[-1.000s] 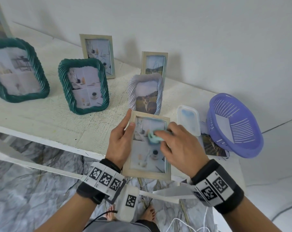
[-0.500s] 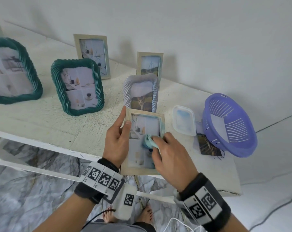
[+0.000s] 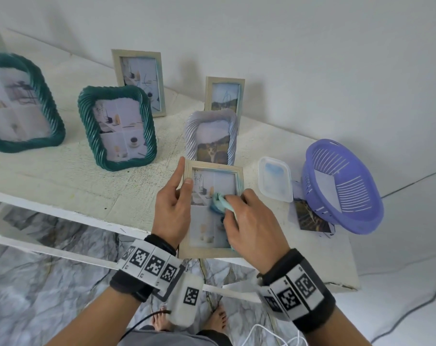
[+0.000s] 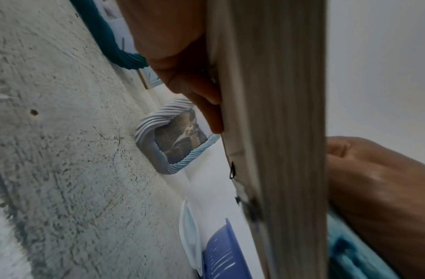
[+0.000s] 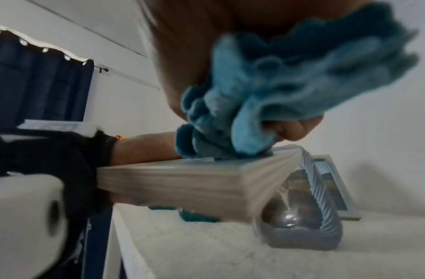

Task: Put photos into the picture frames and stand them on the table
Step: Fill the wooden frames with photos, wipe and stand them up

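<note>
Holding the light wooden frame above the near edge of the desk, my left hand kept its grip closed on the frame's left side, thumb on the front rim and fingers behind. The frame lay glass-up, with a photo of four pale panels inside it. My right hand had its grip closed around a bunched blue cloth, which pressed on the glass near the frame's right edge; the right wrist view showed the cloth touching the top face of the frame.

Just beyond the held frame stood a pale ribbed frame with a cat photo, and behind it a small wooden frame. Farther left stood another wooden frame and two green rope-edged frames. To the right lay a clear plastic lid, a loose photo and a tilted purple basket resting partly on that photo.
</note>
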